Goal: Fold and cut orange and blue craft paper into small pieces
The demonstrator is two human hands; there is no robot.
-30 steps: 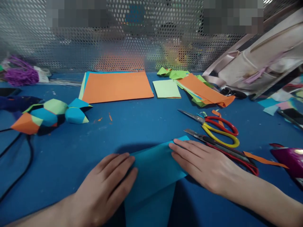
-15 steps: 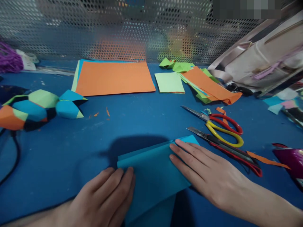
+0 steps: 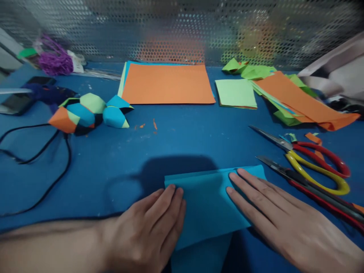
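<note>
Both hands rest on a folded blue sheet [image 3: 209, 208] near the front of the blue desk [image 3: 182, 138], set apart from each other with paper showing between them. Fingers of the right hand [image 3: 278, 212] lie stretched and flat over the sheet's far right part, much as they did a second ago. Half a second ago the left hand [image 3: 148, 227] sat curled lower along the left edge; its fingertips now reach nearer the far left corner, though its thumb is hidden, so I cannot tell whether it grips or merely presses. A narrow strip of the layer beneath shows along the far edge, which runs more level across the view than its earlier upward slant, and the shadow beyond it spreads wider than a second ago. Because the view has swung left, the stack topped with orange paper [image 3: 169, 85], the pale green squares [image 3: 236, 93] and the red-and-yellow-handled scissors [image 3: 287, 146] all appear farther right. Just beside those scissors lies a black-and-red-handled tool [image 3: 311, 190], its tip close to the sheet's far right corner. At left, the faceted paper model [image 3: 81, 112] now shows whole.
</note>
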